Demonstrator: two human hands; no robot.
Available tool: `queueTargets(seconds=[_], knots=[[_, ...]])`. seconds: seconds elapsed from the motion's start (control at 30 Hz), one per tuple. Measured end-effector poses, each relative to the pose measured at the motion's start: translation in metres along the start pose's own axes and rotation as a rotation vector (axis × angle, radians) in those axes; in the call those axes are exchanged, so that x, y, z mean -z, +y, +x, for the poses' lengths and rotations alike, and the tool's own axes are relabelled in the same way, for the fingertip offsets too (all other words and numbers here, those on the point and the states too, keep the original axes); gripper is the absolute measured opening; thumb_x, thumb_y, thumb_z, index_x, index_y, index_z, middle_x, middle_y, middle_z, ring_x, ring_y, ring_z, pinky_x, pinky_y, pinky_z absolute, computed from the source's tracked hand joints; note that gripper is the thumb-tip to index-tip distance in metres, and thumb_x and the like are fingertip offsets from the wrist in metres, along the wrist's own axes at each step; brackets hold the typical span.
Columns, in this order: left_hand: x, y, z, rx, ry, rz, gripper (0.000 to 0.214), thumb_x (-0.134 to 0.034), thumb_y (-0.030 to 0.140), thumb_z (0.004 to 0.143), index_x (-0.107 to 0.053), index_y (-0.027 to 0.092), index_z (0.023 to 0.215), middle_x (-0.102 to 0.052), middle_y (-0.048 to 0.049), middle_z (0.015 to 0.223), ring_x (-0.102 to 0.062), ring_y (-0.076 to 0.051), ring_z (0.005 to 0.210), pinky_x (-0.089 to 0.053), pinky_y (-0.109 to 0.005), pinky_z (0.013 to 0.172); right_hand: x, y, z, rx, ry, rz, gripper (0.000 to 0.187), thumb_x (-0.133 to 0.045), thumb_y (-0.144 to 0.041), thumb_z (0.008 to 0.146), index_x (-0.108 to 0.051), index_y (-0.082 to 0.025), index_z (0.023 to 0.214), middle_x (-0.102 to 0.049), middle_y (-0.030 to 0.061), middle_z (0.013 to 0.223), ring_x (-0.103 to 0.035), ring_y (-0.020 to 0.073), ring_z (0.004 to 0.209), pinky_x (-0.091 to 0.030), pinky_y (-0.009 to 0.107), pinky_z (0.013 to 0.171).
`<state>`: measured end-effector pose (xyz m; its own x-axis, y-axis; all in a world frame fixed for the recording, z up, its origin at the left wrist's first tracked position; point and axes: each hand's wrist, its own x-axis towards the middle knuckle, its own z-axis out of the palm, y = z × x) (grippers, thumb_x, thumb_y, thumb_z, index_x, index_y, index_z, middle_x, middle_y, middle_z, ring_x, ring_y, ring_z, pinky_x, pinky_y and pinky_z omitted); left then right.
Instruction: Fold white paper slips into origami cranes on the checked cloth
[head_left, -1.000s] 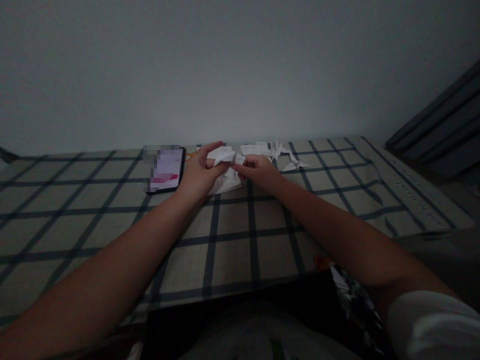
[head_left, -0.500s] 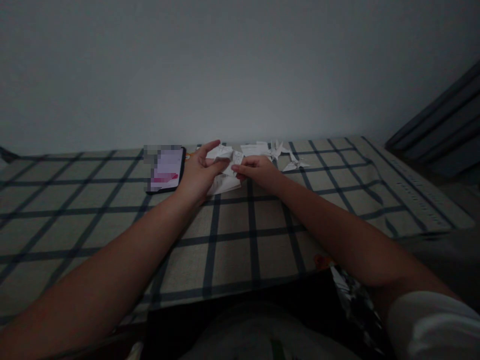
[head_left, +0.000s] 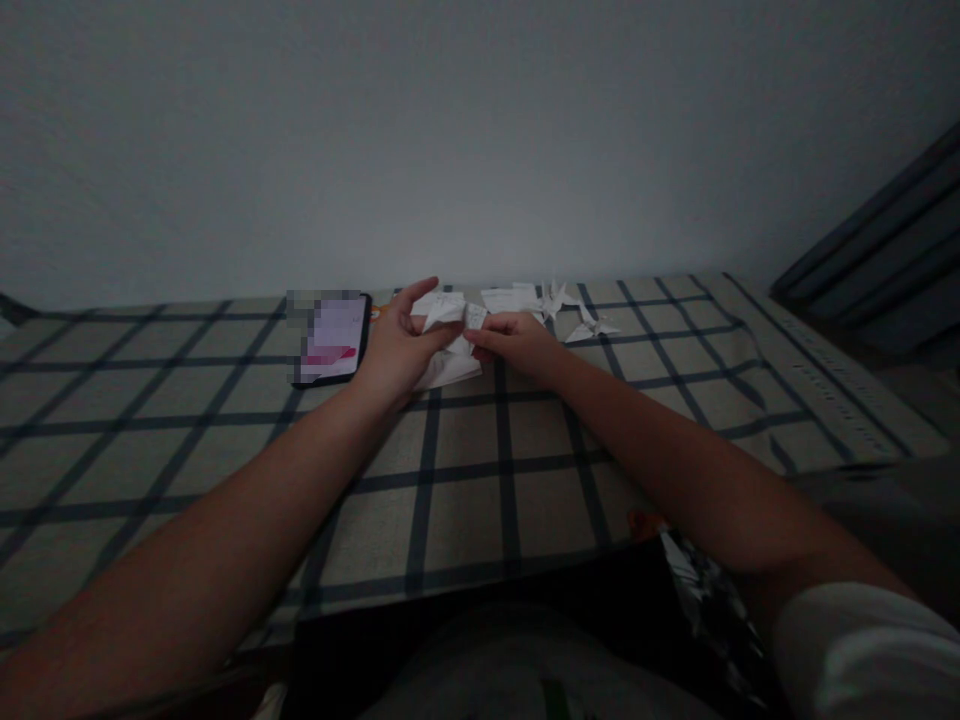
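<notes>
A small folded piece of white paper point(head_left: 448, 309) with printed marks is held up between both hands above the table. My left hand point(head_left: 397, 345) grips its left part between thumb and fingers, with the index finger stretched upward. My right hand point(head_left: 517, 338) pinches the paper's right edge with thumb and fingertips. Under the hands, another white sheet point(head_left: 454, 369) lies on the cloth, partly covered. Just beyond my right hand stand two folded paper cranes, one upright point(head_left: 555, 300) and one lower to the right point(head_left: 591, 325).
A phone point(head_left: 332, 338) with its screen lit lies left of my left hand. Several white paper pieces point(head_left: 512, 299) rest behind my right hand. The checked tablecloth point(head_left: 465, 510) runs up to a plain wall point(head_left: 480, 140). A dark curtain point(head_left: 885, 240) hangs at the right.
The paper between my hands has shifted slightly, and its upper flap at my left thumb now stands out more. Both arms stay nearly still.
</notes>
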<state>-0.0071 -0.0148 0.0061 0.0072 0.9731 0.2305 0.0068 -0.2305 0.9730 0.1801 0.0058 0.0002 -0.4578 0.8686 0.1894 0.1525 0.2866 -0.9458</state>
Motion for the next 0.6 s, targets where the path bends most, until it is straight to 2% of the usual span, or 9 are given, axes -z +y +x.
queueTargets(seconds=[0.27, 0.6], knots=[[0.0004, -0.0022, 0.0020, -0.035, 0.029, -0.032, 0.085, -0.085, 0.025, 0.066, -0.052, 0.020, 0.144, -0.076, -0.0042, 0.085, -0.072, -0.019, 0.069, -0.055, -0.026, 0.062, 0.0000, 0.0023, 0.0006, 0.015, -0.070, -0.027, 0.041, -0.069, -0.054, 0.086, -0.069, -0.015, 0.074, -0.068, 0.0015, 0.070, -0.059, 0.0107, 0.066, -0.044, 0.025, 0.065], [0.0000, -0.0022, 0.0004, -0.018, 0.046, -0.025, 0.086, -0.085, 0.028, 0.067, -0.052, 0.023, 0.146, -0.076, -0.0047, 0.085, -0.072, -0.021, 0.068, -0.054, -0.028, 0.061, 0.0016, 0.0038, 0.0013, 0.039, -0.075, -0.081, 0.043, -0.068, -0.056, 0.086, -0.069, -0.014, 0.075, -0.068, 0.0019, 0.070, -0.059, 0.0117, 0.067, -0.043, 0.026, 0.065]])
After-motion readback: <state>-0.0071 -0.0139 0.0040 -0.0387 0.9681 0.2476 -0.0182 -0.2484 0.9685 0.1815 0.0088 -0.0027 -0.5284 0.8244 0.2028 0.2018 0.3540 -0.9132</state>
